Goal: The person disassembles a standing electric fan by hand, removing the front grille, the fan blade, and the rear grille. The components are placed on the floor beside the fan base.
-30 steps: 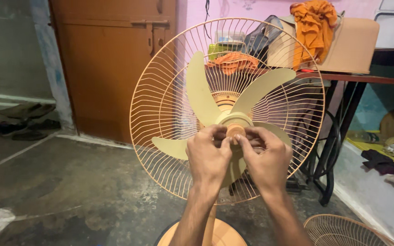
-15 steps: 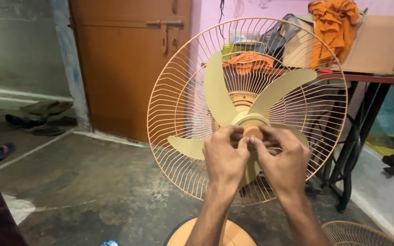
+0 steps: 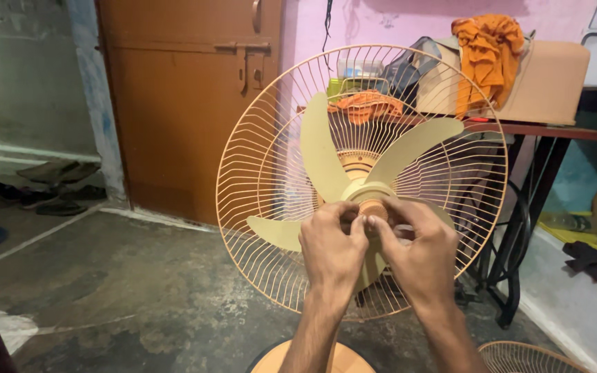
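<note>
A pedestal fan stands in front of me with its front guard off. Its round orange rear wire guard frames pale yellow-green blades. At the hub sits a small orange blade cap. My left hand and my right hand both pinch this cap with thumbs and fingertips, side by side, backs toward me. The fan's orange round base shows at the bottom edge between my forearms.
A second wire guard lies on the floor at lower right. Behind the fan stand a brown door and a table piled with orange cloth and a box. Sandals lie at left on the concrete floor.
Both hands stay pinched on the hub cap, fingers shifting slightly around it. The camera view swayed right, then partly back and down a little; the blades kept their position.
</note>
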